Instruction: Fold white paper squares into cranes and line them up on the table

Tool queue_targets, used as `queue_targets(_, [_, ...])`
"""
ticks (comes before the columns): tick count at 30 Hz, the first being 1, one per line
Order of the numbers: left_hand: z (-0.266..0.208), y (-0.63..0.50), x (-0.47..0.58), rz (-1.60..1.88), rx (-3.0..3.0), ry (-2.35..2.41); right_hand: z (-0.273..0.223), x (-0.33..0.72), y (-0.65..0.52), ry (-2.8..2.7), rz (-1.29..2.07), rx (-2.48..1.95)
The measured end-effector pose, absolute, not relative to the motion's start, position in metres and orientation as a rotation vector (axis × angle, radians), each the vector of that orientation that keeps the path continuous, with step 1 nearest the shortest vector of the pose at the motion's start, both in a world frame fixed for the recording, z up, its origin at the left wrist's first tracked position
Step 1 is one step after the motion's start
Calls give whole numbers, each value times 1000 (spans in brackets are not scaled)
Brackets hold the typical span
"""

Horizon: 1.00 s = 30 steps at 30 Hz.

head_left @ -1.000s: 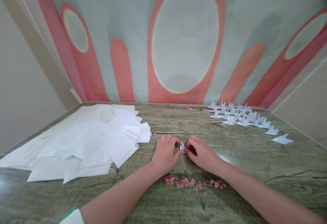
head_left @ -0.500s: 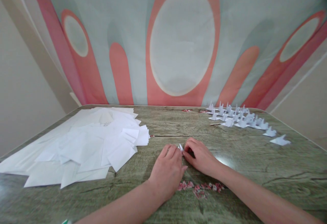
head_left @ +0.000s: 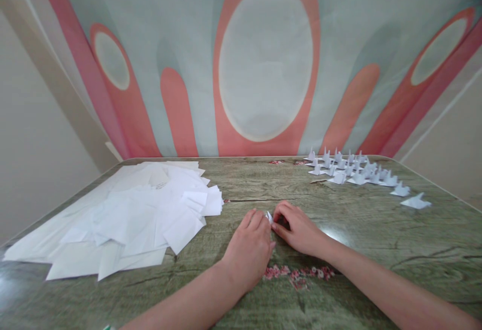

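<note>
A small piece of folded white paper (head_left: 269, 216) shows as a pointed tip between my two hands, low over the middle of the table. My left hand (head_left: 251, 244) is closed over its left side, palm down, and hides most of it. From the right, my right hand (head_left: 295, 226) pinches the paper between thumb and forefinger. How the covered part is folded cannot be seen.
A spread pile of white paper sheets (head_left: 139, 224) covers the table's left side. Several folded paper cranes (head_left: 357, 177) stand in rows at the back right, one crane (head_left: 416, 201) nearest me. Behind the wood-patterned table (head_left: 376, 269) rises a patterned wall covering (head_left: 267, 64).
Both hands stay at the paper with only slight finger shifts. The whole view has tilted and moved a little.
</note>
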<state>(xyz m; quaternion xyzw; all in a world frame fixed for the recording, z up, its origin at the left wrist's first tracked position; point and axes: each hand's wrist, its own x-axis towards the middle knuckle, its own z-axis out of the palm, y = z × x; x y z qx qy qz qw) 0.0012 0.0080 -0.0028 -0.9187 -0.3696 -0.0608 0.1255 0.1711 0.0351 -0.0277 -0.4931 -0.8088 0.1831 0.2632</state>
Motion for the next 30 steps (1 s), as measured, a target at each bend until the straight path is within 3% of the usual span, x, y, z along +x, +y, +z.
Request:
queue_targets(14, [1,7,1,-128,-2674,-1143,-29,171,36,-2176,414,-1519])
queue_targets(21, [1,8,0,-123,-2675,-1108,-29,177,30,-2186,382,-1340])
queue_targets(30, [1,10,-2,-96,-2666,-1102,-31,172,14,-2495,-27,-1272])
